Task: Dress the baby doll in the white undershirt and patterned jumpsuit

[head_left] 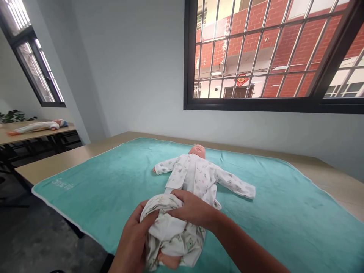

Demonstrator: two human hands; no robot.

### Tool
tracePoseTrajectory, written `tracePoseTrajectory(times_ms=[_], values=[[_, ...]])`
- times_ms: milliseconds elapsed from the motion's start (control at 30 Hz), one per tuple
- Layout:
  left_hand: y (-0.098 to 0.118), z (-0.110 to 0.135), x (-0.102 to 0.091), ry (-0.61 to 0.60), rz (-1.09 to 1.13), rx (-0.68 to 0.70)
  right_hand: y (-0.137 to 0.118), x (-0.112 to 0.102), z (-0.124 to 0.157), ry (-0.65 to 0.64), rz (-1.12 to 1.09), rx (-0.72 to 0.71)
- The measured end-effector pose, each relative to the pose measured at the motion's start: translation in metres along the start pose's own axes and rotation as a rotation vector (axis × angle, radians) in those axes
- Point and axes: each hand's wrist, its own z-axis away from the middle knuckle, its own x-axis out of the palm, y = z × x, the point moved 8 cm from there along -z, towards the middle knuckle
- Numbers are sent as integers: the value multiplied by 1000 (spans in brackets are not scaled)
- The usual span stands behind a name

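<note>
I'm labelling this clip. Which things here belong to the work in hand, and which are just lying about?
In hand: doll; its trousers, gripped by the left hand and right hand; blanket under the doll.
Lying about: second doll on the far table; plant beside it.

Doll (pixel 193 170) lies mid-towel (pixel 113 193) on the tabletop (pixel 57 161), head toward the wall; pants (pixel 170 231) bunched over its legs at the near edge, left hand (pixel 133 239) at their left, right hand (pixel 193 210) on top; second doll (pixel 36 127) on another tabletop (pixel 17 137) far left.
</note>
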Motion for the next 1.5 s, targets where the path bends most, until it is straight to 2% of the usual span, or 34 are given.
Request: tracePoseTrajectory(times_ms=[100,200,300,400,567,700,867,1000,1100,1233,1400,1500], values=[[1,3,3,-29,37,-45,-8,3,3,-15,98,-51],[-1,4,4,-71,29,-60,-13,8,3,40,132,-68],[1,2,-3,-76,-185,53,-15,16,3,61,211,-54],[5,3,-16,1,-433,157,-18,21,3,28,305,-57],[6,10,-30,103,-655,164,-17,26,3,-56,316,-88],[7,13,-35,139,-736,92,-10,25,1,49,390,-56],[13,13,-46,201,-806,105,-7,31,0,130,576,-29],[14,10,-54,240,-893,147,-11,37,1,189,680,-124],[18,4,-54,212,-925,206,-14,43,3,194,728,-194],[29,-5,-53,177,-1039,350,-22,49,5,180,790,-281],[23,-17,-72,204,-1151,350,-23,53,5,131,786,-311],[25,-17,-78,162,-1230,501,-25,54,7,111,795,-337]])
